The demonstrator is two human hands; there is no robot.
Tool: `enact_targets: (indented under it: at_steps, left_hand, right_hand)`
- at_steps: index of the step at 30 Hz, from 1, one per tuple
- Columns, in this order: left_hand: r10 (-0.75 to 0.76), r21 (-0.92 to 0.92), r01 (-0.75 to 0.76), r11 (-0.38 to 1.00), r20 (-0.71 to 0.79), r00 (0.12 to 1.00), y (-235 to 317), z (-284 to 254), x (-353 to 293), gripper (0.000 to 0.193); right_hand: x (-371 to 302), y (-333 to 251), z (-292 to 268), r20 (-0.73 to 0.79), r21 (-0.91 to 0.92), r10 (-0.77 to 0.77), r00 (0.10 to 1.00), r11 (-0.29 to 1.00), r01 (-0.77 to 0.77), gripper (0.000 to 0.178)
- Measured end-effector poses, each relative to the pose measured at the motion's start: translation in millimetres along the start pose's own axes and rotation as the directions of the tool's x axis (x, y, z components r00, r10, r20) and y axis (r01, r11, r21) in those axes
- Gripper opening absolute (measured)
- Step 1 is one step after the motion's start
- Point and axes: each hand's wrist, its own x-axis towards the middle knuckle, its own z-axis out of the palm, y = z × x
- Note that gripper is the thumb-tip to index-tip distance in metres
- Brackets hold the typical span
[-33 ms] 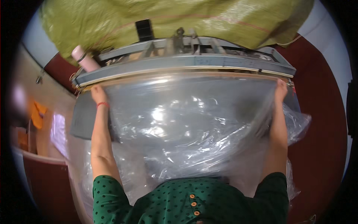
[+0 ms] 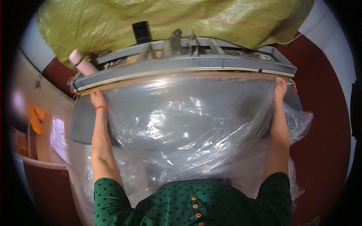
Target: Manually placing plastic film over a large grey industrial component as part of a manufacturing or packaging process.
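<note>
A wide sheet of clear plastic film (image 2: 181, 124) stretches between my hands over a grey work surface, its far edge lying along the front of a long grey metal frame, which looks like a sealing machine (image 2: 177, 64). My left hand (image 2: 98, 98), with a red bracelet on the wrist, pinches the film's far left corner. At the far right corner, my right hand (image 2: 280, 88) is closed on the film's edge. The film looks taut along that edge, while it is wrinkled and shiny toward my body. Loose folds hang past my right forearm.
A pink bottle (image 2: 83, 63) leans at the machine's left end. A black phone-like slab (image 2: 141, 32) stands behind it against yellow-green woven sheeting (image 2: 211, 22). At the left is a cabinet (image 2: 45, 162) with orange cloth (image 2: 37, 119). Dark red floor (image 2: 320, 113) shows at the right.
The whole view has shifted slightly left. My right hand has moved a little inward along the film's far edge, and the glints on the film have changed. Both hands still grip it.
</note>
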Motion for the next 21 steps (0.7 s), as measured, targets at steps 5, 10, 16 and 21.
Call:
enact_targets:
  at_steps: [5, 10, 16, 21]
  left_hand:
    - [-0.007, -0.228, 0.026, 0.973, 0.084, 0.996, 20.4, 38.0, -9.0, 0.016]
    - [-0.101, -0.240, 0.105, 0.965, 0.028, 0.994, -2.0, 29.4, 4.2, 0.013]
    - [-0.223, -0.339, 0.196, 0.920, -0.044, 0.974, 11.0, 32.6, 3.3, 0.012]
    - [0.017, -0.415, 0.111, 0.903, 0.291, 0.957, -19.2, -11.4, 25.7, 0.007]
  right_hand:
    - [10.1, 10.5, -17.0, -0.079, 0.042, 0.128, 0.989, 0.991, -0.125, 0.024]
    - [10.3, 10.2, -9.5, -0.122, 0.014, 0.072, 0.990, 0.997, -0.071, 0.022]
    - [14.3, 11.5, -15.9, -0.086, 0.296, 0.257, 0.963, 0.929, -0.222, 0.017]
    - [0.3, -26.5, -19.9, -0.025, 0.358, 0.104, 0.994, 0.930, -0.088, 0.027]
